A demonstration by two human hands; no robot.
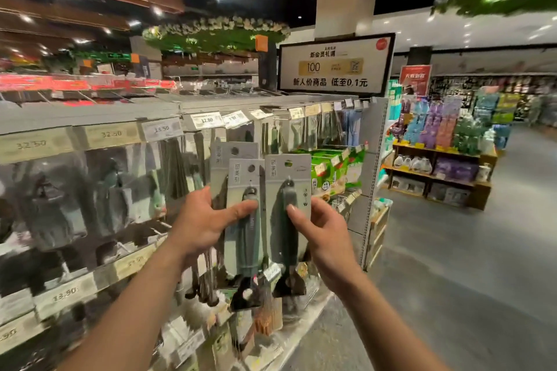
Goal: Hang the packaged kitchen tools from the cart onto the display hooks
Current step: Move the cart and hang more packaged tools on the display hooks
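Observation:
My left hand [205,223] grips two overlapping grey card packs [241,178], each with a dark green-handled kitchen tool and a round hang hole at the top. My right hand [319,229] holds a third pack of the same kind [287,172] beside them, thumb on the tool's handle. All three are upright in front of the display rack [271,102]. Its hooks carry rows of similar clear and grey packs [99,190] with price tags [206,120] along the top rail. The cart is out of view.
The rack runs from the left to an end panel [375,159] on the right. A sign board [334,65] stands on top. An open grey aisle floor [452,265] lies to the right, with a wooden shelf of goods [437,172] beyond.

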